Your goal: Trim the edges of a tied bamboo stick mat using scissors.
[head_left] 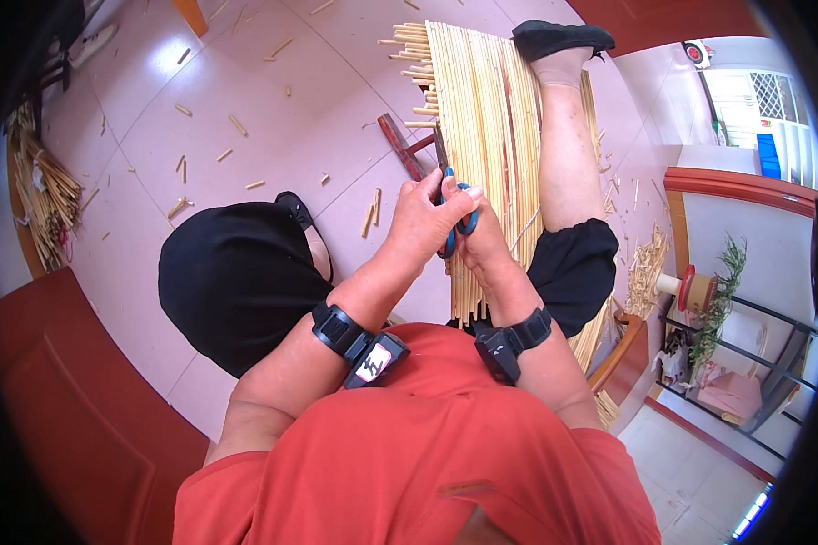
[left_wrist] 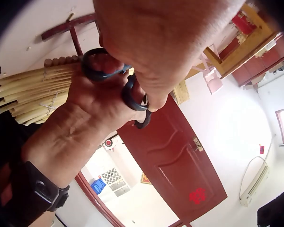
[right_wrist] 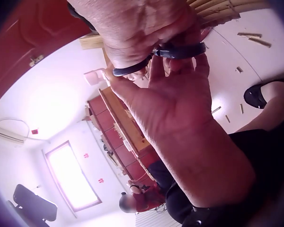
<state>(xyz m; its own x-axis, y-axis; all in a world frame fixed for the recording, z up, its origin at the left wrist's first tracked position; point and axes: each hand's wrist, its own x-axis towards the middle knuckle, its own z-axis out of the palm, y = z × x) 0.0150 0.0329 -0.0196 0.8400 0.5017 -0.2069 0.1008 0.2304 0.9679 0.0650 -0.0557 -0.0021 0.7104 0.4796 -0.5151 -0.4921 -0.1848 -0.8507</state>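
**Blue-handled scissors, two-hand hold over stalk mat**

Scissors [right_wrist: 182, 51] sit between your legs, in front of your torso, above the near part of the stalk mat [head_left: 486, 118]. Left hand [head_left: 423, 218] and right hand [head_left: 483, 238] both grip the handle loops, fingers curled round them; exact finger placement in each loop is hidden. Blades look to point away from you.

Handling: probably light, rigid metal with smooth, maybe slightly slippery loops. Hold by the loops only, off the blades. Mat stalks look dry, light, stiff lengthwise, likely to split if pinched hard; support the mat flat under several stalks, not by loose ends.
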